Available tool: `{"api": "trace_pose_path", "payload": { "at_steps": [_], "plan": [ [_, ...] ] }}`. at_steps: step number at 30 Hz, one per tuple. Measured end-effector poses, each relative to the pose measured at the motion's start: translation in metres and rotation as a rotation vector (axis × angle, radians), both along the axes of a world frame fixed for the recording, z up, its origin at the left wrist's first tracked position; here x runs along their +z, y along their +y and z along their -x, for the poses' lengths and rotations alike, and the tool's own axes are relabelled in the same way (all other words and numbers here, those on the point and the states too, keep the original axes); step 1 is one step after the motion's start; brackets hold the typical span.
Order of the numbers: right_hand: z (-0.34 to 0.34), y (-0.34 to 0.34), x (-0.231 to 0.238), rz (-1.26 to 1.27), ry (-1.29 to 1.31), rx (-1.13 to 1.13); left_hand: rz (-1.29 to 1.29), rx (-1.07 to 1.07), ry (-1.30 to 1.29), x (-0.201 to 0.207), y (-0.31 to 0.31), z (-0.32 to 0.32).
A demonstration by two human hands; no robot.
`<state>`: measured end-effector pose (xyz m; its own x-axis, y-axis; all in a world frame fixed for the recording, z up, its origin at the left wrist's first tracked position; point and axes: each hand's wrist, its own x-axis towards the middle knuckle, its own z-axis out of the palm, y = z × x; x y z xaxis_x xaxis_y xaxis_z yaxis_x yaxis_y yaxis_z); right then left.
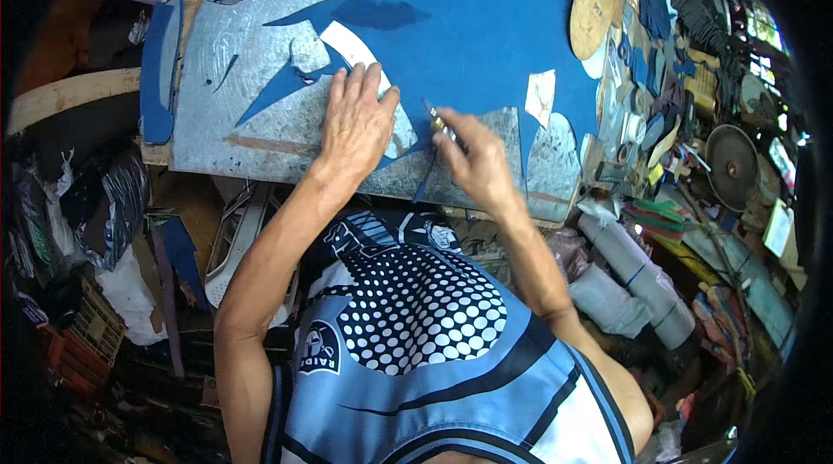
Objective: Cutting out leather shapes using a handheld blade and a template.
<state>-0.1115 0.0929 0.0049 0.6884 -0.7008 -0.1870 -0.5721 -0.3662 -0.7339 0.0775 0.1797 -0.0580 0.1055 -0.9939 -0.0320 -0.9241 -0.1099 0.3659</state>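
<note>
Pinning the white strip (350, 42) on the blue sheet (477, 39) with your left hand (357, 123), fingers flat, and clenching a knife (440, 126) in your right hand (475, 156), you risk a skewed cut if uneven pressure lets the strip slip.

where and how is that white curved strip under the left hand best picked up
Probably pinch the white strip by its far end, coming from the far side. It looks thin and flat, and that end sticks out past the left hand, which covers part of it.
</note>
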Motion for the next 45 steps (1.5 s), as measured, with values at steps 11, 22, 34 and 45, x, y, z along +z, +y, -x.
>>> {"api": "trace_pose_path", "payload": {
  "at_steps": [11,22,34,45],
  "plan": [
    [0.027,0.059,-0.021,0.082,0.005,-0.078,-0.041,-0.003,0.023,0.013,0.001,0.007],
    [0.016,0.081,-0.020,0.131,0.040,-0.194,-0.095,-0.109,-0.106,0.025,-0.015,-0.001],
    [-0.028,0.125,-0.032,0.132,0.010,-0.677,-0.141,-0.380,-0.358,0.034,-0.051,0.000],
    [-0.067,0.139,-0.043,0.118,-0.001,-0.987,-0.423,-0.463,-0.443,0.041,-0.076,0.007]
  ]
}}
